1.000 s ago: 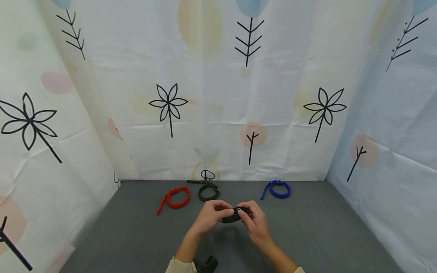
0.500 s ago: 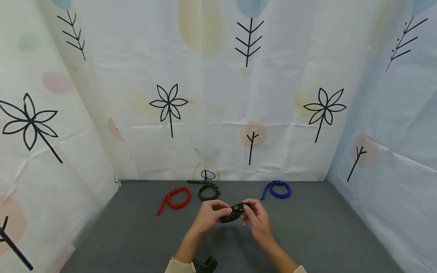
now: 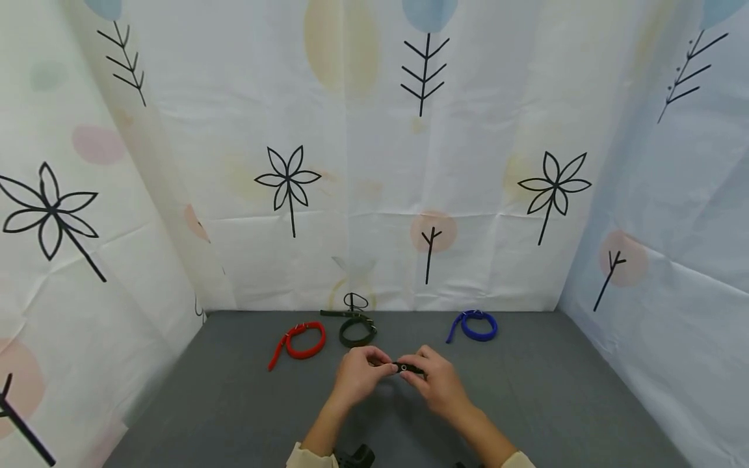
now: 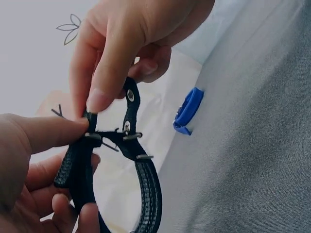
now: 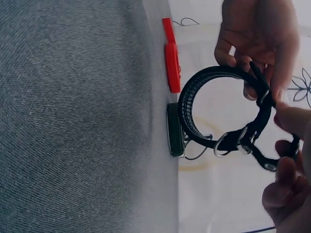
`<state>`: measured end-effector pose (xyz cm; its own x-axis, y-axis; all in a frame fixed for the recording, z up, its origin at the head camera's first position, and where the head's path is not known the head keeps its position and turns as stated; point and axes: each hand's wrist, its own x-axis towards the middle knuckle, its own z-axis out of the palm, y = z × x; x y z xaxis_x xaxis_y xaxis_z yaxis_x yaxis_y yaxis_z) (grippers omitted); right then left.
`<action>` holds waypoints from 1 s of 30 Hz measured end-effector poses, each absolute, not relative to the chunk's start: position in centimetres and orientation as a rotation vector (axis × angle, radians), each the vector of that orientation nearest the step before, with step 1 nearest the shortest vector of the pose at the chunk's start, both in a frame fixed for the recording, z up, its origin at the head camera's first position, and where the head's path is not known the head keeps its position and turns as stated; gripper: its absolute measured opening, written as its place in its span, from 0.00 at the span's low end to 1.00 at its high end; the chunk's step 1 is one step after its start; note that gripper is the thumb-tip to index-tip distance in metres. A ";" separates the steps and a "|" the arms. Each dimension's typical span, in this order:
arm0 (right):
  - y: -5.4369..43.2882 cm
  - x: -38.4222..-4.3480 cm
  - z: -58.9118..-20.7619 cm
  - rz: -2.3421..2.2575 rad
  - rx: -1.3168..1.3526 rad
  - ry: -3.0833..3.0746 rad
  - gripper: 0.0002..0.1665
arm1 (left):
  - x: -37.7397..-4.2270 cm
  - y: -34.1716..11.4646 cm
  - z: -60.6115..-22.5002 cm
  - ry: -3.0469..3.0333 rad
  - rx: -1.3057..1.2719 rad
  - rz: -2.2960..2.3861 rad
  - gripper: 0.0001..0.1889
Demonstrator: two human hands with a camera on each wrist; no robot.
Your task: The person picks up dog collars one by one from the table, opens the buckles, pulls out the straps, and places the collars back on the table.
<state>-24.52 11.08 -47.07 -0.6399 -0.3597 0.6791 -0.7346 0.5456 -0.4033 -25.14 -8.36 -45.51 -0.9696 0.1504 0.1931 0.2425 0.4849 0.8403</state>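
The black collar (image 3: pixel 411 368) has just tipped, so from above it looks thin; I guess the fingers are busy with its small loop. The left hand (image 3: pixel 358 374) and right hand (image 3: pixel 439 380) both pinch it, up over the grey cloth (image 3: pixel 234 403). It's round and bendy-looking, bumpy inside, with shiny-rimmed holes (image 4: pixel 130 95). From it, the blue collar (image 3: pixel 480 337) sits at two o'clock.

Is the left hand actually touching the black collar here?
Touching. The left wrist view shows the left hand gripping the black collar, thumb pressed against it.
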 end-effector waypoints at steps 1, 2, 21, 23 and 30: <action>11.1 -24.5 -47.1 0.981 0.890 -2.244 0.14 | -25.2 -8.4 -45.6 -2.615 -0.364 -1.540 0.08; 11.1 -24.5 -47.0 1.032 0.897 -2.232 0.13 | -25.2 -8.5 -45.6 -2.602 -0.381 -1.577 0.08; 11.3 -24.6 -46.6 1.941 0.667 -1.870 0.10 | -25.4 -9.4 -46.2 -2.418 -0.438 -2.041 0.09; 11.2 -24.5 -46.4 1.958 0.608 -1.853 0.11 | -25.3 -9.3 -46.2 -2.415 -0.432 -2.046 0.09; 10.1 -24.0 -45.5 1.834 0.337 -1.741 0.13 | -24.8 -8.6 -46.1 -2.360 -0.391 -2.039 0.10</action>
<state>-24.02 10.08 -45.48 -0.7989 0.2351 0.5536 -0.5651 0.0217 -0.8248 -24.77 -8.60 -46.13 -0.9690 0.1883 0.1599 0.1855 0.1274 0.9744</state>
